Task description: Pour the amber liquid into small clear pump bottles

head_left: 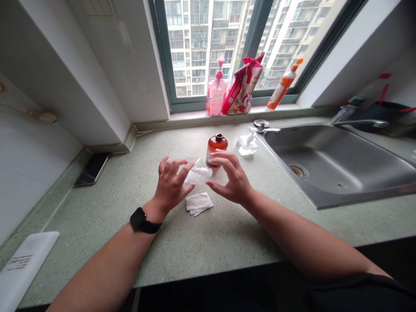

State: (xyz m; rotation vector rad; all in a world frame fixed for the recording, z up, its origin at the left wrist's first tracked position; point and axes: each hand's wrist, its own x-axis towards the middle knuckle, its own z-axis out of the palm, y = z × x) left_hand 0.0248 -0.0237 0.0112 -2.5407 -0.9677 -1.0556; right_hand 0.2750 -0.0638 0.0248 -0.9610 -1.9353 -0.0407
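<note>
My left hand [173, 182], with a black watch [138, 219] on its wrist, hovers over the counter, its fingers curved and apart. Facing it, my right hand [231, 178] is also open, thumb and fingers spread. Between them is a white and partly clear plastic piece [203, 172], shaped like a pump top; its left end is partly behind my left fingers. Behind my right fingertips stands an uncapped amber bottle [216, 143], its lower part partly covered. A folded white tissue [199, 203] lies flat in front of the hands.
A clear pump bottle [247, 145] stands near the steel sink [325, 160] on the right. On the sill are a pink pump bottle [216, 95], a red bag [243, 89] and an orange bottle [283, 89]. A phone [92, 169] and a white power bank [29, 264] lie left.
</note>
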